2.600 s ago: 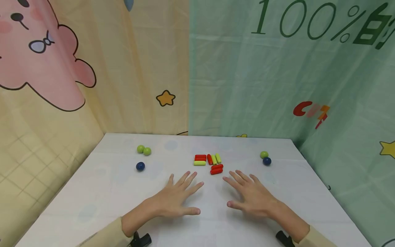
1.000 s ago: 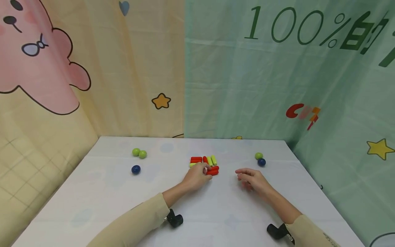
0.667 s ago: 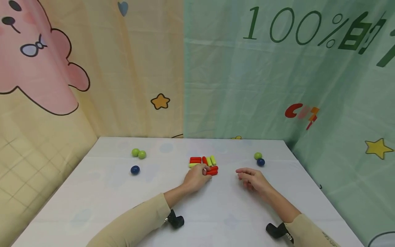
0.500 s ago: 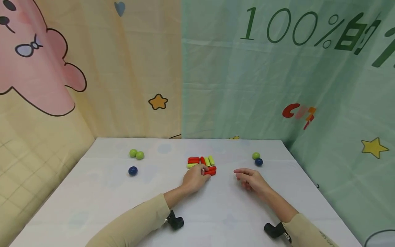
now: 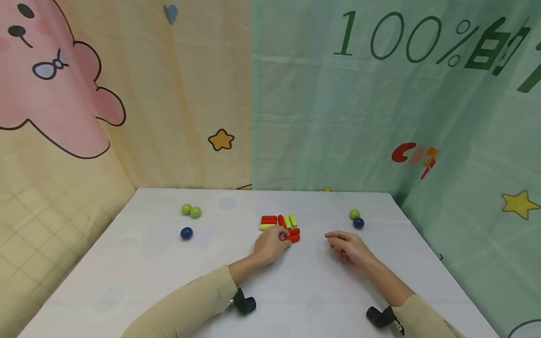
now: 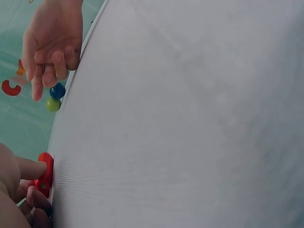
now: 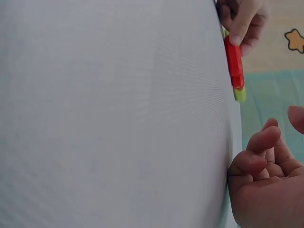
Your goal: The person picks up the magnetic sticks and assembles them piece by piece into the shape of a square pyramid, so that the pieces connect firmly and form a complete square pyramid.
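Observation:
My left hand (image 5: pixel 269 245) pinches the left end of the nearer short red rod (image 5: pixel 293 239) between thumb and fingers, low on the table. Just beyond it lies a second red rod (image 5: pixel 294 231). In the left wrist view the thumb presses against red (image 6: pixel 44 175); the other fingers are partly hidden. Behind the hand lie a red rod (image 5: pixel 281 221) beside two yellow-green rods (image 5: pixel 290 221), and a stack of red rods (image 5: pixel 269 218) with a yellow-green rod (image 5: pixel 266 227) in front. My right hand (image 5: pixel 350 249) hovers to the right, fingers loosely bent, holding nothing.
Two green balls (image 5: pixel 191 211) and a dark blue ball (image 5: pixel 186 233) sit at the left of the white table (image 5: pixel 313 300). Another green ball (image 5: pixel 354 214) touches a blue ball (image 5: pixel 358 223) at the right. Printed curtains (image 5: pixel 321 117) stand behind the table.
From being spread flat, my left hand has reached forward and right to the red rods; my right hand has drawn its fingers together. Lately the nearer rod has come slightly apart from its neighbour.

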`<state>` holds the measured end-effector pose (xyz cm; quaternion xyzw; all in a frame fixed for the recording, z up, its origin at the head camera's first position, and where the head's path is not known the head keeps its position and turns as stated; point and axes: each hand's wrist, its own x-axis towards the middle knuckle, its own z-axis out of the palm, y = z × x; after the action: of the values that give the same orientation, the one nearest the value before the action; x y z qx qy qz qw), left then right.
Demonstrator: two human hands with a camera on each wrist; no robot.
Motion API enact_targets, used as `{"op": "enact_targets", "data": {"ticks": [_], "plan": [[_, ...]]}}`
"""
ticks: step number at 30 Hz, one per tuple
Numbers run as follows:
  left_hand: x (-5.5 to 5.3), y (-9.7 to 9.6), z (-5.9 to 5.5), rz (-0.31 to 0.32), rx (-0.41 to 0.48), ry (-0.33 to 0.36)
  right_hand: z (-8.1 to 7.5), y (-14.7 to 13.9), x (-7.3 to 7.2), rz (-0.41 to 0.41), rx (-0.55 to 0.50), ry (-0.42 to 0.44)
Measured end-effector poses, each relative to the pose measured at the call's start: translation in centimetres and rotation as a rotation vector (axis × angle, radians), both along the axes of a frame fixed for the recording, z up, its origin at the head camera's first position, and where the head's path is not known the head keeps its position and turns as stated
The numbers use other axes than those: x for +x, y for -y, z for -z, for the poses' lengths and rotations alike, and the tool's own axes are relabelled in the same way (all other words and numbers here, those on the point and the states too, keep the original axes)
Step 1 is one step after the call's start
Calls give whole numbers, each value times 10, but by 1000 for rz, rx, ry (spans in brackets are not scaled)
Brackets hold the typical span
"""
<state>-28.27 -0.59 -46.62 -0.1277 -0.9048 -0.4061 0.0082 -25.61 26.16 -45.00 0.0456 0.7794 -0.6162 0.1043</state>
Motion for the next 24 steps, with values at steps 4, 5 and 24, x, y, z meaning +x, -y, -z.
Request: {"op": "enact_targets", "data": {"ticks": [4,5,24], "plan": [[1,0,1,7,13,15,-1,-5,2,3,12,-3],[1,0,1,5,16,18,-1,-5,2,-1,16,-3],[6,9,-2,132,6,94,-3,-27,-5,35,6,-24]]}}
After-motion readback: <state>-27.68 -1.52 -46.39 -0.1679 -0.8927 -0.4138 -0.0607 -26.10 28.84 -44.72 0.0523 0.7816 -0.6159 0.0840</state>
